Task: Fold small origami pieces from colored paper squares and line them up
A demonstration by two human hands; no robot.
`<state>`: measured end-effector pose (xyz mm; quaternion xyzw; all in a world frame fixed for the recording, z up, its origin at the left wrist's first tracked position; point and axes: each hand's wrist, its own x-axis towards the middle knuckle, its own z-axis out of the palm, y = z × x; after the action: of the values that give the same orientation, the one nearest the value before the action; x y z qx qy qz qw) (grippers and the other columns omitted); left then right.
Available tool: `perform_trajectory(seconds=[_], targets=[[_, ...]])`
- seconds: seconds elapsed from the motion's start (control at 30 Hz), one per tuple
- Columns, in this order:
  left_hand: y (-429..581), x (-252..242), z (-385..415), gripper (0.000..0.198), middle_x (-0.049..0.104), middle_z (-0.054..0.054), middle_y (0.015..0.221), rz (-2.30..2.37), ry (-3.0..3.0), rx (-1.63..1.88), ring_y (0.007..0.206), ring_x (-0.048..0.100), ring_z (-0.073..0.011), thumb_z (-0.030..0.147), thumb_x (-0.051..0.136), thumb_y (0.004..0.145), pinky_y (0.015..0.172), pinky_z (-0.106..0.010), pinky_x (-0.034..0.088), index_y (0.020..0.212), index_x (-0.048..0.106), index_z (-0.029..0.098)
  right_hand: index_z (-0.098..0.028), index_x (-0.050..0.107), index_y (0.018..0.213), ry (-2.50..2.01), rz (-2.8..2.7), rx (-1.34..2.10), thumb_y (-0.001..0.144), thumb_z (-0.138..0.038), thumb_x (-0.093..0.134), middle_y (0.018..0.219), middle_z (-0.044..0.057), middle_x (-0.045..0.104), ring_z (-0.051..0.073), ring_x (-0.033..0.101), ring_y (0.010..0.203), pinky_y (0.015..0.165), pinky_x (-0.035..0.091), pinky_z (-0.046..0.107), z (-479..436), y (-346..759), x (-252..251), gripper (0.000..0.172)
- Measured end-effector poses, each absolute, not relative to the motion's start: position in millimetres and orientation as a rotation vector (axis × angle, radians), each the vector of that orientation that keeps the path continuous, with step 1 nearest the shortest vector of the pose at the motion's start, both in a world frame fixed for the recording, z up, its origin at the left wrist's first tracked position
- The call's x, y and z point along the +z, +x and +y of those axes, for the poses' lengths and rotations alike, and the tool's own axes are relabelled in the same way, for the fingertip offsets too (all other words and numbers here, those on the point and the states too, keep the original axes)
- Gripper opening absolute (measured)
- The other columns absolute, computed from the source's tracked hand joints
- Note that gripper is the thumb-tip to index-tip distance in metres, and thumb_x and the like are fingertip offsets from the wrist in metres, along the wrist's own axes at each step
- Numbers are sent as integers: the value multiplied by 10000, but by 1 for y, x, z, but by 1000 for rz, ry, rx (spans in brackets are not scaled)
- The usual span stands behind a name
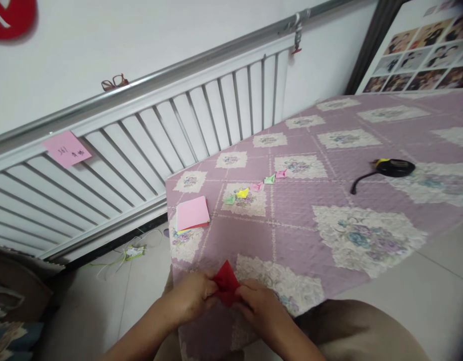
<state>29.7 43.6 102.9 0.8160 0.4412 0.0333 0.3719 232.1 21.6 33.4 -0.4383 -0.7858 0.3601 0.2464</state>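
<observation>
A red piece of paper [227, 282], partly folded with one corner pointing up, is held between both hands at the near edge of the cloth-covered table. My left hand [196, 296] pinches its left side, and my right hand [259, 303] pinches its right side. The fingers hide part of the folds. Beyond them, a stack of square paper [192, 213] with a pink sheet on top lies near the table's left edge. Several small folded papers stand in a slanting row, among them a yellow one [242, 192] and a green one [269, 179].
The table has a purple patterned cloth [242, 235]. A black object with a strap [395, 168] lies on its right part. Behind runs a white radiator [186, 123] with glasses [115, 82] and a pink note [66, 149]. Cables [120, 255] lie on the floor at left.
</observation>
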Motion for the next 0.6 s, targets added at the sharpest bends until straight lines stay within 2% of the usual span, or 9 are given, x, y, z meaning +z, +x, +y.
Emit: perform_trajectory(seconds=[0.2,0.27,0.33,0.4,0.47,0.53,0.6], targets=[[33,98,41,128,646,-9,871,1223,1990,281,801,581,-167,120,577,730,702,-246,405,772,672,194,-219,647,815,-1233,-1934,1175,817,-264,556,862,23,662,183,581,828,737,402,278,22,234,39,102],[37,89,39,143,639,-10,845,1269,1838,409,788,572,-164,126,578,725,694,-249,409,826,656,190,-214,643,828,-1270,-1840,1192,827,-303,527,853,31,664,196,582,816,732,413,295,23,233,38,146],[42,77,35,309,640,-22,888,1271,1590,581,774,570,-157,142,583,724,696,-257,422,1027,612,192,-212,645,841,-1258,-1748,1217,831,-335,510,843,35,669,205,588,803,727,427,307,24,234,36,182],[47,65,31,597,620,-51,1034,1253,1359,770,789,572,-150,188,622,718,719,-270,433,1290,450,212,-214,652,880,-1209,-1661,1241,830,-355,507,876,41,681,216,600,830,751,444,322,25,235,35,208],[52,58,28,696,609,-68,1083,1195,1257,851,838,572,-165,263,675,701,745,-285,433,1340,403,209,-219,653,932,-1169,-1598,1246,832,-360,507,939,50,688,224,607,880,790,454,339,25,236,35,226],[56,56,24,595,630,-65,1039,1123,1228,785,839,570,-179,336,695,702,726,-282,427,1248,515,186,-220,651,933,-1170,-1569,1221,830,-349,505,949,54,687,223,608,886,790,461,343,25,237,36,220],[58,58,21,418,655,-43,920,1101,1206,690,757,563,-164,383,677,732,660,-258,408,1085,628,165,-222,646,901,-1200,-1578,1192,824,-339,505,900,45,682,212,606,843,758,467,333,24,237,37,199]])
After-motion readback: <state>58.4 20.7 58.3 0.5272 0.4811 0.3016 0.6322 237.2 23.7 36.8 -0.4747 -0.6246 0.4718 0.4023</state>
